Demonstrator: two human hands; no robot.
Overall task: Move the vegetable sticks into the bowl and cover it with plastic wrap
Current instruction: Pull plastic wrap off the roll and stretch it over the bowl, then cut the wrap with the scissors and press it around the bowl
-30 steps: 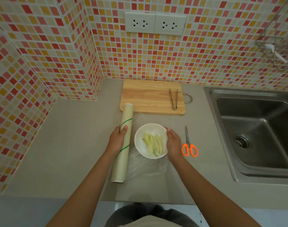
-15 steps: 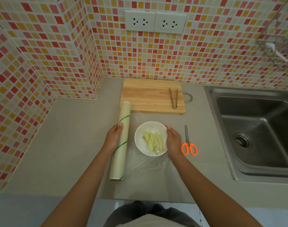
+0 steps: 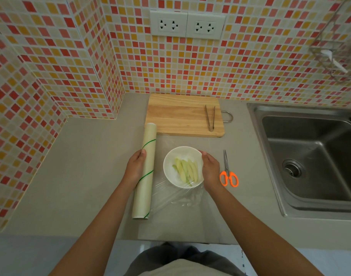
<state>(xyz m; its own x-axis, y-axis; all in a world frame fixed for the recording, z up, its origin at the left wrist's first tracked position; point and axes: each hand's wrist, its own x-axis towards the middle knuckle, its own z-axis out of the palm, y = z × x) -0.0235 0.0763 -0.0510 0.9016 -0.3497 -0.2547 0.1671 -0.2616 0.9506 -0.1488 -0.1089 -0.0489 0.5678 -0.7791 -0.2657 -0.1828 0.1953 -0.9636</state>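
The pale green vegetable sticks are already lying side by side in the round white ceramic bowl, which sits on the grey countertop just in front of the light wooden cutting board, so the first half of the job looks finished and the covering is what is in hand. The left hand is wrapped around the middle of the long cream-coloured roll of plastic wrap with thin green lines, which lies on the counter just to the left of the bowl; I take it the hand pins the roll there so the film can be pulled taut from it. A clear sheet of plastic film runs from the roll across to the bowl and bunches in glossy wrinkles on the counter at the bowl's near side. The right hand is cupped against the bowl's right rim, fingers curled over the edge, seemingly pressing the film down or steadying the bowl; whether it pinches the film itself I cannot tell. The orange-handled scissors lie close by that hand, probably kept near for cutting the film free, and the slim metal tongs rest on the board, out of the way.
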